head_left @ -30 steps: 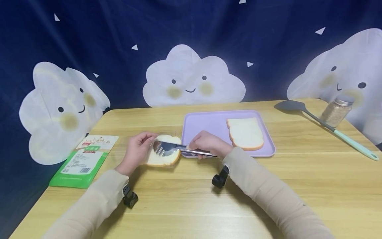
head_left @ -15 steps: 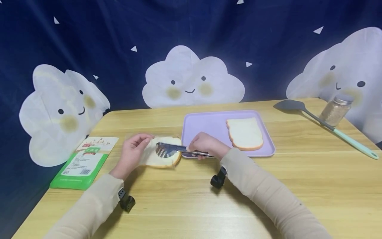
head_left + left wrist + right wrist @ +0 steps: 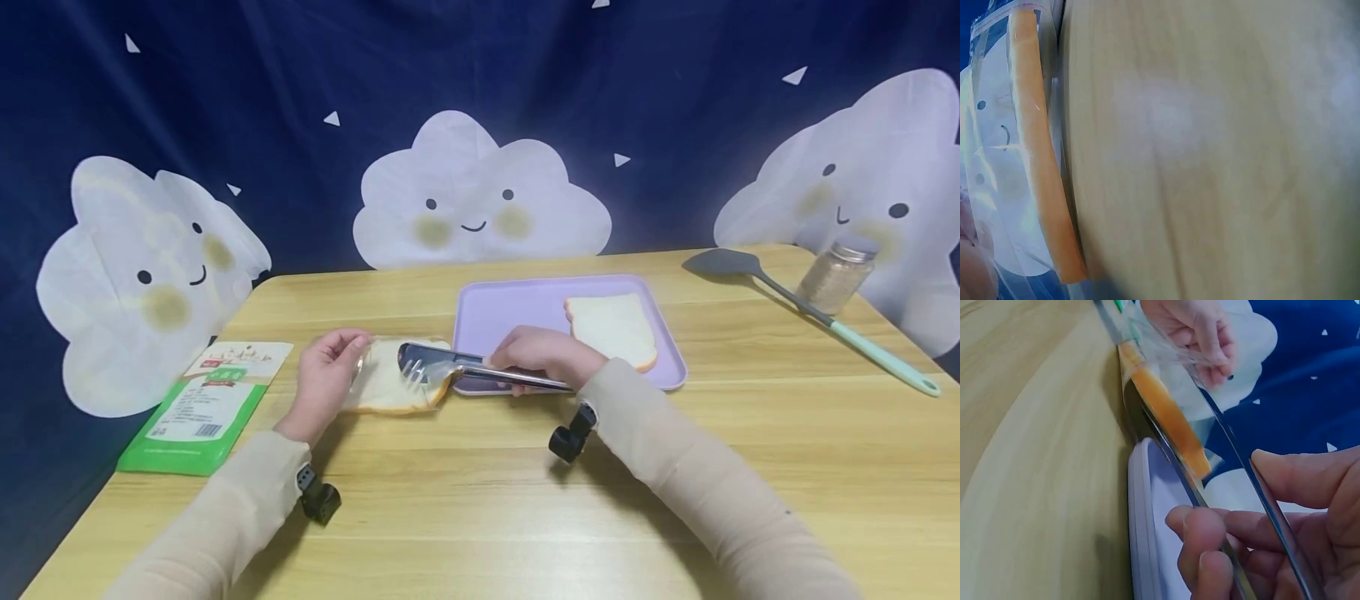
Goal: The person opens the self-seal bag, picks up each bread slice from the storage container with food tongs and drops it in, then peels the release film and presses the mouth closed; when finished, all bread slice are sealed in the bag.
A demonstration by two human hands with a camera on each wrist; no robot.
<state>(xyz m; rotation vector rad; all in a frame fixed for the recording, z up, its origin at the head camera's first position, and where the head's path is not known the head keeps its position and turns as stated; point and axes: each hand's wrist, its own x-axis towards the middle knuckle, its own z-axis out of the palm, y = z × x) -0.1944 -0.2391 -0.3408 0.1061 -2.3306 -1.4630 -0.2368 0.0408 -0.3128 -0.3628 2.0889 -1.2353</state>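
In the head view my left hand (image 3: 321,379) pinches the upper left edge of a clear plastic bag (image 3: 1163,347) with thumb and fingers. A slice of bread (image 3: 378,385) with a tan crust lies mostly inside that bag, left of the purple tray (image 3: 506,312). My right hand (image 3: 542,357) grips metal tongs (image 3: 517,377). Their broad upper arm overlaps the slice's right part, and the forked arm shows there too. The right wrist view puts one tong arm on each side of the bread, with thumb and fingers squeezing the arms from outside.
Another bread slice (image 3: 613,329) lies on the tray's right half. A green and white food packet (image 3: 206,408) lies at the table's left. To the right are a grey turner (image 3: 727,263) with a mint handle and a jar (image 3: 836,275) with a metal lid.
My left hand has drawn left with the bag and slice. The right hand and tongs have shifted slightly right. The tray and its slice have stayed put.
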